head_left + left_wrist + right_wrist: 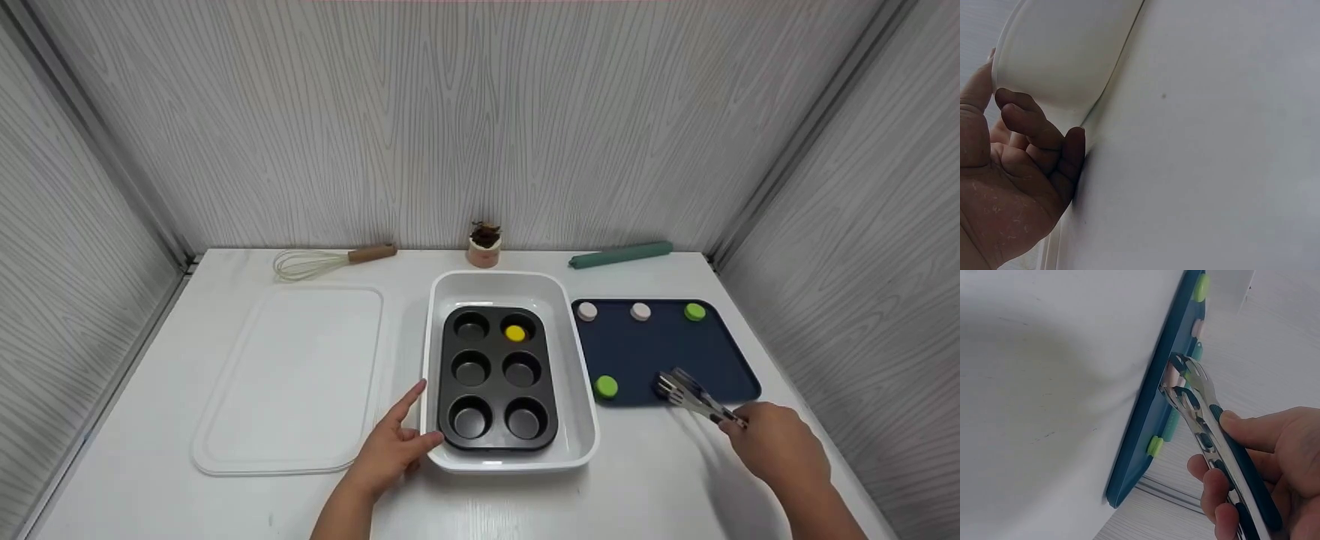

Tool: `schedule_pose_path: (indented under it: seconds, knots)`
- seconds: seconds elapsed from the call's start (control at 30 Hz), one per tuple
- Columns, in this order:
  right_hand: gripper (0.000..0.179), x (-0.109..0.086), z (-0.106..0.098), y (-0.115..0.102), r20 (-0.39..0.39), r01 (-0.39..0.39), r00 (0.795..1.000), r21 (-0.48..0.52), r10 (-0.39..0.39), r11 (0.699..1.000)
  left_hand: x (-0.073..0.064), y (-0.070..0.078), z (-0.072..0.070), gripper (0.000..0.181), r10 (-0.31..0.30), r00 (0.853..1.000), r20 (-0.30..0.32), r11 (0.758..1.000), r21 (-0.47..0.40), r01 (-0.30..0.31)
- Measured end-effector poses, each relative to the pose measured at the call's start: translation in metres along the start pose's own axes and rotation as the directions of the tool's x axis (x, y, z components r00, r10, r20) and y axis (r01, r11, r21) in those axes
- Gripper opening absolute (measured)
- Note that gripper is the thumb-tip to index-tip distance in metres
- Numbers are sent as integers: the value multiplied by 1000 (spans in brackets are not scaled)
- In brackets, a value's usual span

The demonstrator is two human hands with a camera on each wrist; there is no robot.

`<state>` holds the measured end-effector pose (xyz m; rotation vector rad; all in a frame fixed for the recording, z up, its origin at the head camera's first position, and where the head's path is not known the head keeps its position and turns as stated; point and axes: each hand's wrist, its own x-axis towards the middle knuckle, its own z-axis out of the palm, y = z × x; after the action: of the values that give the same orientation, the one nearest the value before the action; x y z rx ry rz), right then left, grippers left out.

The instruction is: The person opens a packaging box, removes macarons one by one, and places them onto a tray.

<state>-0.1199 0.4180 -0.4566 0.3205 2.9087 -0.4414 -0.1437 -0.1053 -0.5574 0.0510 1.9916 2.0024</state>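
My right hand (780, 446) grips a pair of metal tongs (697, 401) with dark blue inlays. Their forked tips are over the near edge of the navy tray (652, 349). A pale pink piece (1172, 374) shows between the tips in the right wrist view; I cannot tell whether they squeeze it. Green and pale round pieces lie on the tray, including a green one (606, 387) left of the tongs. My left hand (386, 454) holds the white tub (581, 442), thumb over its rim, other fingers at the outer wall. Inside sits a black muffin pan (499, 386); one cup holds a yellow piece (515, 333).
A flat white lid (300, 375) lies left of the tub. Along the back wall are a whisk (337, 260) with a brown handle, a small potted plant (484, 246) and a green rolling pin (621, 255). Grey wood-grain panels enclose the table on the visible sides.
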Motion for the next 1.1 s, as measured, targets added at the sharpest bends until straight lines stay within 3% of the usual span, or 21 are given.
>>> schedule_pose_path:
  seconds: [0.17, 0.27, 0.47, 0.77, 1.1]
  knots:
    - [43, 1, -3, 0, -57, 23, 998, 0, -23, 1000, 0, 0, 0, 97, -3, 1000, -9, 1000, 0, 3]
    - [42, 2, -5, -2, -103, 43, 994, -5, -43, 999, 0, 0, -1, 97, -2, 1000, -10, 1000, 2, 2]
    - [44, 7, -7, -15, -92, 33, 995, 9, -32, 999, 0, 0, -1, 96, 2, 1000, 5, 1000, -9, -2]
    - [46, 26, -1, -53, -174, 119, 979, 50, -108, 992, -1, -1, -1, 96, -2, 1000, 8, 1000, -21, 2]
    - [40, 44, 7, -108, -201, 207, 963, 113, -182, 972, -1, -2, -1, 96, 16, 1000, 18, 999, -32, -15]
